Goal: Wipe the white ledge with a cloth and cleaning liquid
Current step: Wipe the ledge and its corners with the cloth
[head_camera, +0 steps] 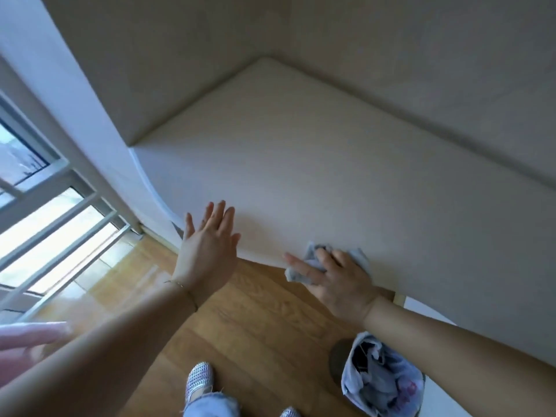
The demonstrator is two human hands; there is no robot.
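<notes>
The white ledge [316, 164] fills the middle of the head view, set into a corner between two pale walls. My right hand [334, 281] lies on a crumpled grey cloth [313, 257] at the ledge's front edge, with fingers curled into the cloth and the index finger stretched out to the left. My left hand [207, 245] is flat with straight fingers, over the ledge's front left corner, and holds nothing. I cannot tell whether it touches the surface. No cleaning liquid bottle shows.
A bin lined with a plastic bag [379, 377] stands on the wooden floor [255, 311] under my right forearm. A window with metal bars [51, 206] is at the left. My shoes [200, 380] are at the bottom. A blurred pale shape [27, 338] sits at the lower left.
</notes>
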